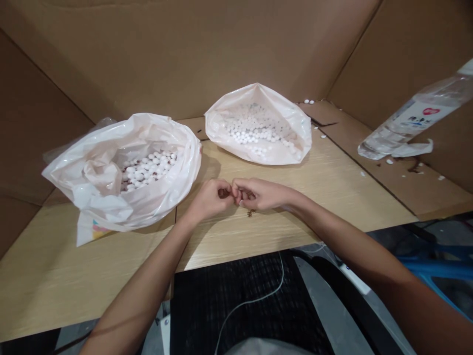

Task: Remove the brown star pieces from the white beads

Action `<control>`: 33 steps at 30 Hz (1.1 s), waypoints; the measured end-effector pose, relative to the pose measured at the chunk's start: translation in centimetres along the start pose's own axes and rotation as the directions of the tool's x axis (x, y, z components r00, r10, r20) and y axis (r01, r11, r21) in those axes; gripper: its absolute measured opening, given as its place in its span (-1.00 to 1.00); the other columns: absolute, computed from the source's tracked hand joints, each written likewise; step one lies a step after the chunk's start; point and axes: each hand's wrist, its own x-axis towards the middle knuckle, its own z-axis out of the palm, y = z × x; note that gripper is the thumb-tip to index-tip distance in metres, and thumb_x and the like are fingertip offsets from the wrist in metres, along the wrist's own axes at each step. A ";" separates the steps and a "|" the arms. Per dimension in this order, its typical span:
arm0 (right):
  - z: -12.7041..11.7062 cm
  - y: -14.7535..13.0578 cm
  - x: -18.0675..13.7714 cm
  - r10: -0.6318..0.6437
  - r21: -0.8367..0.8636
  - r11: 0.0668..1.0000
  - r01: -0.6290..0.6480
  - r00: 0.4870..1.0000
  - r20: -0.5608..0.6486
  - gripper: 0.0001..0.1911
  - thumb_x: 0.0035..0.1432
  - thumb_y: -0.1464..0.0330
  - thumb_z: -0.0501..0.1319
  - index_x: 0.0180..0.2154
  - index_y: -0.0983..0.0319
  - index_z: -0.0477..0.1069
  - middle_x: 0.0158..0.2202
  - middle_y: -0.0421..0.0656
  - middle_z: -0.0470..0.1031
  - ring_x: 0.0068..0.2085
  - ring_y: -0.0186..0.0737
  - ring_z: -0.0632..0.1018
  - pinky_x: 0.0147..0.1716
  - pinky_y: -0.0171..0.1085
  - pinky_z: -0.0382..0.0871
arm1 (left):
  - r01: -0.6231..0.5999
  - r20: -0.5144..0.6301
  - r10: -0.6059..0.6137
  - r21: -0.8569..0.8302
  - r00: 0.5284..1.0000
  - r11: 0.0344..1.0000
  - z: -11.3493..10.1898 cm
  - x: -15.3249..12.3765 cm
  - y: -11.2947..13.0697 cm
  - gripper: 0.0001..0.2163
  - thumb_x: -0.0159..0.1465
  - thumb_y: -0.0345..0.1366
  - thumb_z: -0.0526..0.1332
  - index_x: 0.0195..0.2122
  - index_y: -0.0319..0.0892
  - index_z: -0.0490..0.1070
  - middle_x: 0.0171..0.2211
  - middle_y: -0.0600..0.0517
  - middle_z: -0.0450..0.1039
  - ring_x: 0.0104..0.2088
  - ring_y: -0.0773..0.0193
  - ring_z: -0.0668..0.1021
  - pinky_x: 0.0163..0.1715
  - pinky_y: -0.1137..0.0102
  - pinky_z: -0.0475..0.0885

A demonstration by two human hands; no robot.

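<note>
Wood-grain desk (295, 212); curled left hand (209, 199) meeting right hand (260, 194) above brown crumbs (251, 212).

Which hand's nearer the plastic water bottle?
Right hand: nearer, off to the left of the bottle. Left hand: farther left, just beyond the right hand, fingertips meeting it.
</note>
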 end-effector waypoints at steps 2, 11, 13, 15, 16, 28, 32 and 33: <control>-0.1 0.2 -0.2 0.015 0.070 0.997 -0.015 1.000 0.002 -0.76 0.02 0.61 0.10 -0.23 0.29 0.21 -0.31 -0.18 0.39 -0.44 -0.45 0.38 -0.51 -0.42 0.35 | 0.000 0.002 0.000 0.000 1.000 1.000 -0.1 -0.1 0.0 -0.88 0.06 -0.40 0.14 -0.54 -0.23 0.46 -0.59 0.18 0.35 -0.54 0.62 0.27 -0.51 0.60 0.08; -0.5 0.3 -0.5 0.125 0.251 0.961 -0.114 0.992 -0.028 -0.74 0.06 0.56 0.09 -0.16 0.26 0.22 -0.23 -0.15 0.40 -0.42 -0.43 0.44 -0.49 -0.40 0.40 | -0.004 -0.039 0.004 -0.005 0.999 1.000 -0.1 -0.1 -0.2 -0.86 0.08 -0.38 0.16 -0.46 -0.19 0.52 -0.65 0.19 0.27 -0.61 0.61 0.20 -0.58 0.60 0.03; -0.5 0.4 -0.4 0.119 0.261 0.960 -0.100 0.991 -0.055 -0.73 0.05 0.56 0.10 -0.16 0.26 0.22 -0.25 -0.16 0.39 -0.42 -0.42 0.44 -0.49 -0.39 0.40 | -0.005 -0.044 0.005 0.001 0.999 1.000 0.0 -0.1 -0.3 -0.84 0.08 -0.40 0.15 -0.42 -0.17 0.54 -0.64 0.19 0.30 -0.61 0.61 0.22 -0.57 0.61 0.06; -0.4 0.6 -0.3 0.104 0.265 0.961 -0.076 0.990 -0.093 -0.71 0.03 0.58 0.10 -0.16 0.25 0.22 -0.28 -0.17 0.38 -0.43 -0.42 0.44 -0.49 -0.38 0.38 | -0.005 -0.049 0.006 0.009 0.999 1.000 0.0 0.0 -0.5 -0.81 0.07 -0.43 0.13 -0.39 -0.17 0.54 -0.62 0.18 0.34 -0.61 0.61 0.23 -0.57 0.61 0.07; -0.4 0.8 -0.2 0.098 0.261 0.963 -0.066 0.989 -0.110 -0.70 0.03 0.58 0.10 -0.16 0.25 0.21 -0.28 -0.18 0.38 -0.44 -0.42 0.43 -0.50 -0.38 0.36 | -0.008 -0.049 0.009 0.015 0.999 1.000 0.1 0.0 -0.6 -0.81 0.07 -0.43 0.13 -0.38 -0.18 0.55 -0.61 0.17 0.36 -0.61 0.61 0.23 -0.57 0.61 0.07; 0.3 0.1 0.3 -0.012 -0.047 0.999 0.001 0.970 -0.241 -0.90 0.09 0.48 0.18 -0.28 0.33 0.36 -0.39 -0.19 0.41 -0.48 -0.45 0.33 -0.50 -0.39 0.19 | -0.028 -0.044 0.029 0.033 0.999 0.999 -0.1 -0.1 -0.4 -0.87 0.09 -0.40 0.15 -0.46 -0.21 0.50 -0.59 0.18 0.37 -0.57 0.61 0.27 -0.53 0.64 0.10; 0.3 0.6 0.3 -0.008 -0.123 0.992 -0.023 0.971 -0.241 -0.88 0.15 0.43 0.16 -0.34 0.34 0.45 -0.45 -0.18 0.44 -0.45 -0.40 0.37 -0.45 -0.35 0.21 | -0.020 -0.052 0.022 0.034 0.998 0.999 -0.3 -0.1 -0.4 -0.88 0.10 -0.34 0.19 -0.46 -0.22 0.51 -0.54 0.14 0.43 -0.53 0.58 0.32 -0.52 0.62 0.12; 0.3 0.7 0.3 -0.008 -0.126 0.992 -0.023 0.971 -0.238 -0.87 0.15 0.41 0.17 -0.33 0.34 0.47 -0.44 -0.16 0.45 -0.44 -0.39 0.38 -0.44 -0.35 0.22 | -0.017 -0.047 0.019 0.035 0.999 0.999 -0.4 -0.1 -0.3 -0.88 0.10 -0.34 0.20 -0.45 -0.22 0.51 -0.52 0.13 0.44 -0.52 0.58 0.34 -0.52 0.62 0.12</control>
